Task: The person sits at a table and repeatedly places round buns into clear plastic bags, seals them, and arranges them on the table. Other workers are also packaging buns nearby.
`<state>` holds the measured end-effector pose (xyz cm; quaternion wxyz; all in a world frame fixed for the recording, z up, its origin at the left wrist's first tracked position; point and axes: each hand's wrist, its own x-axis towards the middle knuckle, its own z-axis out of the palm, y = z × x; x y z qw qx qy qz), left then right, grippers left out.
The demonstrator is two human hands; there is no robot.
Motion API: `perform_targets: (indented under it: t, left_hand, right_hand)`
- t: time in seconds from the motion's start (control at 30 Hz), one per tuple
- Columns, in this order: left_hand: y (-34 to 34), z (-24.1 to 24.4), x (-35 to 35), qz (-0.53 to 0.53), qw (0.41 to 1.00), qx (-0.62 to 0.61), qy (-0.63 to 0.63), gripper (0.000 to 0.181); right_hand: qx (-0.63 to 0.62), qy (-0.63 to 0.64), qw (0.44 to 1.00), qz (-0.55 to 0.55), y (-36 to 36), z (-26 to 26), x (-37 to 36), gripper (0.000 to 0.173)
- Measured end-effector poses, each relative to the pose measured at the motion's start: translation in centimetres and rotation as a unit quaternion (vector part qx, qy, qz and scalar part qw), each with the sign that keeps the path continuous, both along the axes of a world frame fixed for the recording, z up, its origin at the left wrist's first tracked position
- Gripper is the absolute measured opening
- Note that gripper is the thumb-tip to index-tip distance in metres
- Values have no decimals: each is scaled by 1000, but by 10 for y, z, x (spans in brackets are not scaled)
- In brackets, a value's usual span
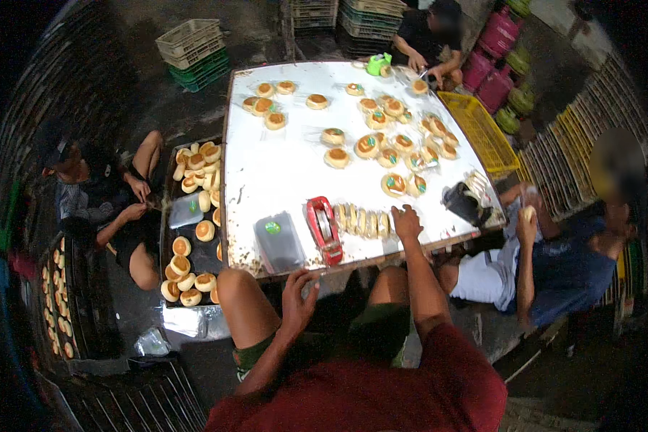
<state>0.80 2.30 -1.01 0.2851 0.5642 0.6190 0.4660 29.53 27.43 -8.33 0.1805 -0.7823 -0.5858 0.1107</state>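
Note:
My right hand (pixel 407 222) rests with spread fingers at the right end of a row of wrapped buns (pixel 363 220) standing on edge on the white table (pixel 281 173). My left hand (pixel 298 298) is near the table's front edge, fingers apart, holding nothing visible. Between the hands, left of the row, lies a red tape dispenser (pixel 324 231). A stack of clear plastic bags (pixel 279 242) with a green printed mark is further left. Round browned buns in clear bags (pixel 394 183) are scattered over the table's middle and right.
Left, a dark tray (pixel 200 259) holds unwrapped buns beside a seated person (pixel 86 178). Another person (pixel 561 264) at right holds a bun. A third person (pixel 432 43) works at the far corner. A yellow crate (pixel 478 132) and a black bag (pixel 466 204) are at the right.

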Motion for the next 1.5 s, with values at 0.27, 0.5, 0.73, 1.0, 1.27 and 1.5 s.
perform_targets:
  t: [0.27, 0.5, 0.73, 1.0, 1.27, 1.5]
  left_hand:
    - [20, -15, -13, 4, 998, -51, -24, 19]
    - [16, -23, -23, 53, 990, -72, -111, 20]
    - [28, -25, -30, 113, 960, -105, -233, 33]
    - [31, 22, -31, -45, 882, -172, -436, 42]
    - [-2, 21, -11, -17, 898, -197, -394, 26]
    - [-32, 80, 5, -40, 911, -129, -389, 52]
  right_hand:
    - [74, -19, 947, 311, 130, -14, -123, 44]
    - [-67, -61, 973, 213, 188, -48, -195, 82]
    - [-199, 598, 730, 265, 84, 47, -188, 63]
    - [-140, 564, 740, 337, -136, 83, -134, 29]
    - [97, 396, 871, 275, -192, 86, -131, 23]
    - [-98, 614, 764, 171, -220, 72, -131, 30]
